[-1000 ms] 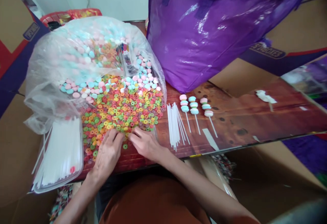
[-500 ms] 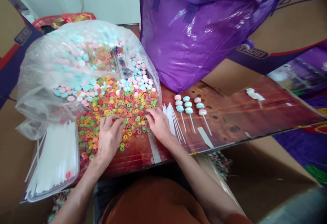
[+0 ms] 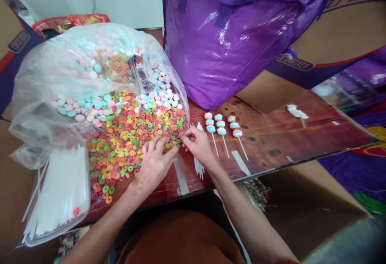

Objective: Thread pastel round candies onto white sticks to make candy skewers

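My left hand [image 3: 157,157] lies over the right-hand part of a spread of colourful ring candies [image 3: 125,137], its fingers apart and touching the rings. Close by on the right, my right hand [image 3: 197,145] has thumb and index finger pinched together at the edge of the spread; what is between them is too small to make out. Beneath this hand lie several white sticks [image 3: 199,168], partly hidden by it. To their right, three candy skewers [image 3: 221,125] in pink, blue and white rest side by side on the table [image 3: 268,135].
A clear plastic bag [image 3: 39,79] holds pink, blue and white candies [image 3: 87,105] behind the rings. At left sits a clear pack of white sticks [image 3: 57,195]. A large purple bag [image 3: 235,51] stands at the back, cardboard boxes [image 3: 346,35] around. Tape strips [image 3: 241,162] mark the table.
My left hand has moved right across the rings, close to my right hand. The right hand has shifted slightly right, its fingers now pinched. The loose white sticks beside it look bunched together.
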### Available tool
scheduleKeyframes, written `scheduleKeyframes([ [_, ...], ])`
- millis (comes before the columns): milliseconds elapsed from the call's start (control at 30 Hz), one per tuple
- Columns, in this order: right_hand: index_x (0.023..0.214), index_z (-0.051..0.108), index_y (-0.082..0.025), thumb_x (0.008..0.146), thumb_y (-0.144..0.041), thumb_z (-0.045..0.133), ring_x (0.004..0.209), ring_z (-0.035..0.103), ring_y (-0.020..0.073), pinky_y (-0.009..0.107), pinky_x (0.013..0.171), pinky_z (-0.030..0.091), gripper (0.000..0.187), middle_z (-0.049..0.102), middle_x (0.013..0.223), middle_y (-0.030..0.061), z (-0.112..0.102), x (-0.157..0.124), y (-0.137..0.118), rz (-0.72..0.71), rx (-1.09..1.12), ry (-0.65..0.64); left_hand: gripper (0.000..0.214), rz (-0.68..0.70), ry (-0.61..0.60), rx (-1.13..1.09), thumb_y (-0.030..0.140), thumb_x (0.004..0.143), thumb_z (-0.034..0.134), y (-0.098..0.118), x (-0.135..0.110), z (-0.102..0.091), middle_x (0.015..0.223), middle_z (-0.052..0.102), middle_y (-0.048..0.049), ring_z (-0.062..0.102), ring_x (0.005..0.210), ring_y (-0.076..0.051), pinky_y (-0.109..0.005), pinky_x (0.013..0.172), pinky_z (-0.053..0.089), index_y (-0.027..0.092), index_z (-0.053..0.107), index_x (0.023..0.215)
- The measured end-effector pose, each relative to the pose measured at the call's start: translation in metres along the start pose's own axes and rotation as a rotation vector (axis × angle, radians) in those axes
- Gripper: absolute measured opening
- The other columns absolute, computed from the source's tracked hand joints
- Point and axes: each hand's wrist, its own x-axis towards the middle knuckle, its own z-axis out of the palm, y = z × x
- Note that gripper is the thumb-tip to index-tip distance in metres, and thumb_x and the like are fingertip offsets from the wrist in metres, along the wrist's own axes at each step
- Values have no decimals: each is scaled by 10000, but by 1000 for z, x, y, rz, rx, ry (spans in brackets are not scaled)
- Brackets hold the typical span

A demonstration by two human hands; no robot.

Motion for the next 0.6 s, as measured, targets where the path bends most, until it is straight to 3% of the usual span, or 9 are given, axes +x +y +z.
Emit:
scheduleKeyframes([
  [67, 811, 597, -194, 799, -180, 564, 655, 601, 158, 289, 629, 495, 37, 661, 778, 16, 2, -2, 0, -119, -194, -4, 218, 29, -27, 20, 196, 900, 604, 2, 3, 7, 1265, 579, -128, 438, 1244, -328, -526, 962, 411, 260, 700, 1085],
  [167, 972, 644, -188, 851, -111, 514, 834, 627, 192, 321, 780, 496, 194, 681, 913, 50, 5, -4, 0, -269, -390, -56, 217, -10, -4, 33, 178, 925, 554, -2, 2, 11, 1201, 615, -118, 461, 1208, -312, -526, 973, 387, 253, 709, 1057],
  [300, 885, 664, -182, 886, -96, 527, 851, 606, 208, 325, 794, 480, 161, 650, 889, 66, 12, -5, 5, -304, -545, -92, 170, -75, 55, 11, 231, 942, 554, -11, 3, 4, 1083, 640, -98, 503, 1100, -277, -479, 938, 383, 244, 718, 986],
  [600, 973, 697, -178, 937, -109, 521, 883, 636, 198, 316, 814, 506, 192, 664, 943, 78, 47, -14, -7, -367, -379, -74, 175, -268, 224, 111, 323, 932, 582, -55, 7, -8, 999, 653, -94, 546, 1003, -274, -383, 793, 400, 203, 679, 1014],
])
